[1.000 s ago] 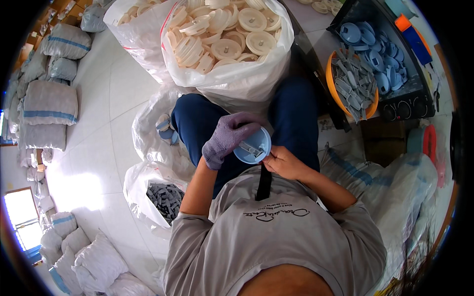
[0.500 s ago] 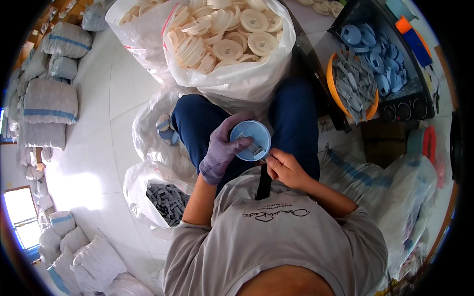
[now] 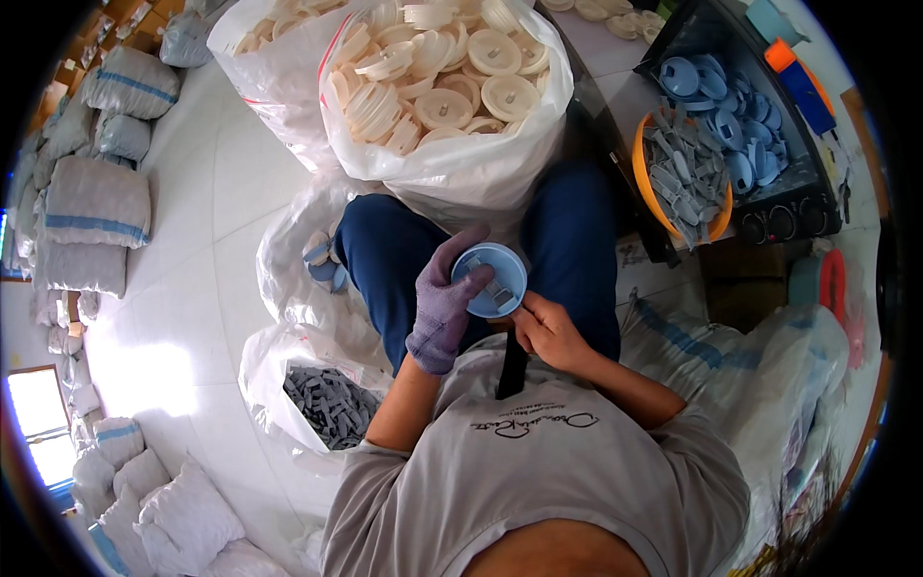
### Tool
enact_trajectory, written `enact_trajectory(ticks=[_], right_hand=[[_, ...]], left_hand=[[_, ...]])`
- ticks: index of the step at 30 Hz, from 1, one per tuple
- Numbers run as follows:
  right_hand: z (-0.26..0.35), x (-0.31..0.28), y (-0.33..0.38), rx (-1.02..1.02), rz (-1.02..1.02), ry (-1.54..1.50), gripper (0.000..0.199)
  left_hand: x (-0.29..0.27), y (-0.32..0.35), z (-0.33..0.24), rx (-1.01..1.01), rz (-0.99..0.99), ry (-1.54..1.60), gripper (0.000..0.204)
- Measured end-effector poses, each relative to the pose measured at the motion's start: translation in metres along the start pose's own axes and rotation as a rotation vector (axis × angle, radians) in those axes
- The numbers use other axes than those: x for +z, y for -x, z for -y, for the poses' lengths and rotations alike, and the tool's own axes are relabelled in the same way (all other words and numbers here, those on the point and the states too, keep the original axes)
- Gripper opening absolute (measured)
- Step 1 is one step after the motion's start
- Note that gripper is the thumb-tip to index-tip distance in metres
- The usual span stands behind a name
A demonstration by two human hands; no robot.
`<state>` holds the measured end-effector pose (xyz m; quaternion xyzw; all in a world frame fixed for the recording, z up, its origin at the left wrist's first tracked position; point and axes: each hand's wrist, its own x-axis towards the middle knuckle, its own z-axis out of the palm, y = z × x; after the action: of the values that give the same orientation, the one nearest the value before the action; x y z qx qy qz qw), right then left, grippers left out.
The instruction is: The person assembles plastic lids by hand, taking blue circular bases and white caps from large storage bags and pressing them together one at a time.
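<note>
My left hand (image 3: 440, 306), in a purple knit glove, grips a light blue round plastic lid (image 3: 506, 258) in front of my lap. Its thumb reaches over the rim into the hollow side, while the index finger stands out beyond the edge. Inside the lid sits a small grey plastic clip (image 3: 498, 290). My bare right hand (image 3: 550, 329) pinches the lid's lower right rim with thumb and fingers. Whether something small is also between those fingertips is hidden.
Ahead stands a white bag (image 3: 452, 168) of cream round lids. To the right, an orange bowl (image 3: 642, 183) of grey clips adjoins a black tray (image 3: 817, 188) of blue lids. At left, a bag (image 3: 264, 370) holds grey pieces. Stuffed sacks (image 3: 101, 202) line the far left.
The left index finger has lifted away from the lid's rim. The grey clip sits differently in the lid. Both hands stay near the same spot, with the right still at the rim.
</note>
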<state>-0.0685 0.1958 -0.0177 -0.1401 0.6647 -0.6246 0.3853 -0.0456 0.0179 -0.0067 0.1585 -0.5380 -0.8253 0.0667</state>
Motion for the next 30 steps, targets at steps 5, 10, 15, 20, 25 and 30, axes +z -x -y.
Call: enact_trajectory(ticks=[5, 10, 15, 20, 25, 30], right_hand=[[0.025, -0.012, 0.001, -0.291, -0.077, 0.473, 0.018], [0.135, 0.000, 0.032, -0.474, 0.656, -0.524, 0.056], [0.167, 0.055, 0.036, -0.640, 1.332, -0.769, 0.078], [0.166, 0.051, 0.033, -0.583, 1.366, -0.827, 0.080], [0.169, 0.057, 0.024, -0.536, 1.412, -0.864, 0.081], [0.169, 0.062, 0.019, -0.508, 1.431, -0.875, 0.083]], left_hand=[[-0.006, -0.005, -0.013, 0.037, -0.072, 0.042, 0.053], [-0.027, -0.011, -0.011, 0.051, -0.022, 0.264, 0.054], [-0.025, -0.014, 0.009, -0.065, 0.043, 0.527, 0.045], [-0.032, -0.010, 0.019, -0.118, -0.045, 0.490, 0.030], [-0.032, -0.017, 0.010, -0.052, -0.055, 0.409, 0.035], [-0.032, -0.020, 0.008, -0.077, -0.041, 0.380, 0.036]])
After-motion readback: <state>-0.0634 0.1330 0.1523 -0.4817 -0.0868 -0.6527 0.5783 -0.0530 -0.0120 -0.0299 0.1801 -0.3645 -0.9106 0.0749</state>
